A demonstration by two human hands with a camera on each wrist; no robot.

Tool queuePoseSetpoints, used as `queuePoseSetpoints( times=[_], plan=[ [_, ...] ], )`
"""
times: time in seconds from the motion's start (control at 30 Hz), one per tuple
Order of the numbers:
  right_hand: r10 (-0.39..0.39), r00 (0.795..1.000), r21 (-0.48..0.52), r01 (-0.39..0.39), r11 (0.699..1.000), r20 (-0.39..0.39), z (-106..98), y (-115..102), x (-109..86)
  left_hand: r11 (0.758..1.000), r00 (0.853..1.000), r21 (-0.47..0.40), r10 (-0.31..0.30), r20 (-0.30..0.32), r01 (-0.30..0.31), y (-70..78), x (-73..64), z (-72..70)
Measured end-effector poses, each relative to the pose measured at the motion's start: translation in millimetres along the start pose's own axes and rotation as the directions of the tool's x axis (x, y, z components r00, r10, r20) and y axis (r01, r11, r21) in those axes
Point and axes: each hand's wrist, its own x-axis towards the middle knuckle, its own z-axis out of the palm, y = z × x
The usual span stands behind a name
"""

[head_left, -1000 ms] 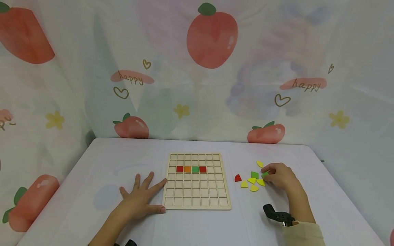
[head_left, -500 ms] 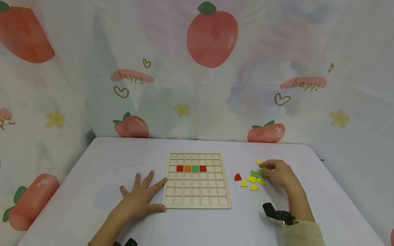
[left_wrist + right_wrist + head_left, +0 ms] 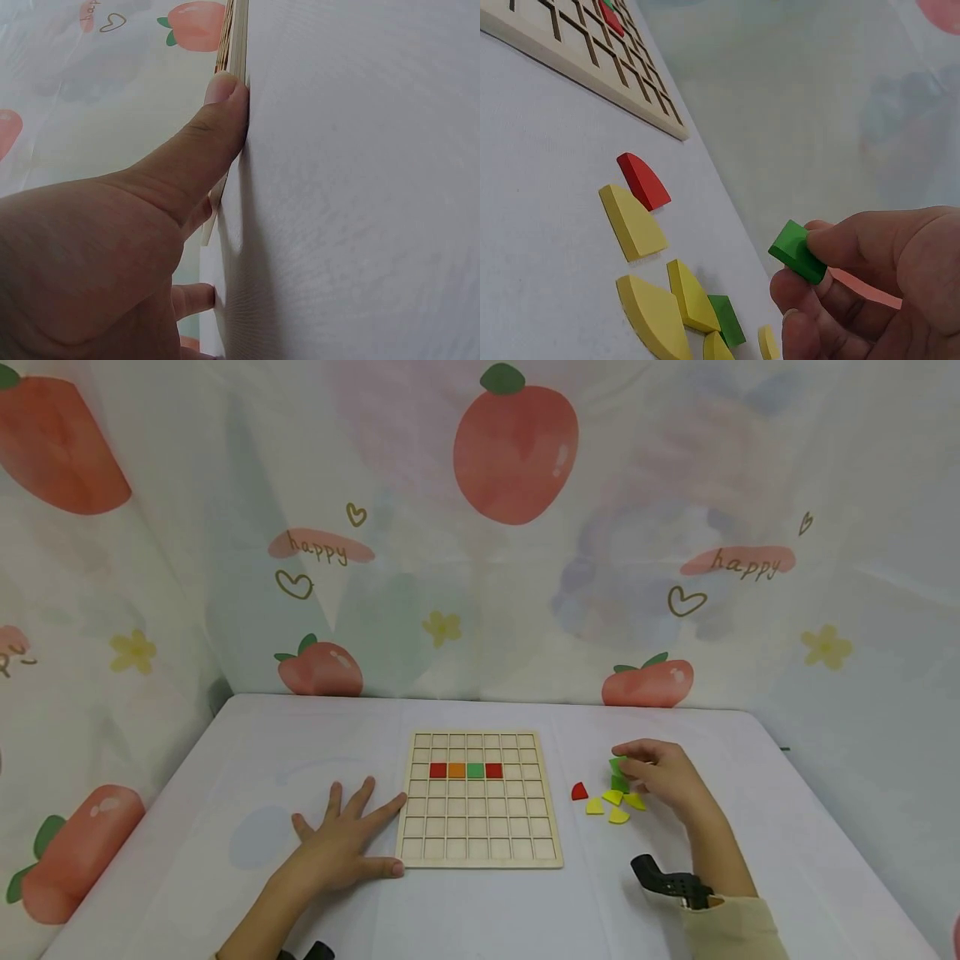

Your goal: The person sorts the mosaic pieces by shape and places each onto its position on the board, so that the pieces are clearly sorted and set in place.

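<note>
My right hand (image 3: 663, 777) pinches a green square block (image 3: 798, 251) between thumb and fingers, held above the table at the right. Below it lie another green block (image 3: 726, 319), several yellow quarter-round pieces (image 3: 635, 223) and one red quarter-round piece (image 3: 579, 792). My left hand (image 3: 336, 853) rests on the table with its fingers spread. Its thumb and index fingertip touch the left edge of a wooden grid board (image 3: 480, 863). One row of the board holds two red squares, an orange square (image 3: 457, 771) and a green square (image 3: 476, 771).
A white cloth covers the table (image 3: 480, 918). Behind it hangs a fruit-patterned curtain (image 3: 480, 610), which also runs along the sides. A black wrist mount (image 3: 671, 883) sits at the right wrist, close above the table.
My right hand has lifted the green block from the right of the pile and carried it left and slightly away from me. The left hand and board stay put.
</note>
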Motion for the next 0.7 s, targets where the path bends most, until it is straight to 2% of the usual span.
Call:
queuePoseSetpoints(
  times=[0.27,0.47,0.7],
  plan=[
    [0.025,1.000,0.052,-0.025,0.998,0.010,9.6,-5.9,2.6,1.000,1.000,0.002,-0.008,0.006,0.008,0.0,1.4,1.1],
    [0.016,0.999,0.106,-0.019,0.994,0.031,15.2,-10.3,3.5,1.000,1.000,0.006,-0.018,0.010,0.018,1.0,1.6,0.8],
    [0.024,0.999,0.121,-0.029,0.992,0.048,20.9,-10.8,5.6,1.000,1.000,0.009,-0.016,0.012,0.016,0.9,1.8,0.9]
  ],
)
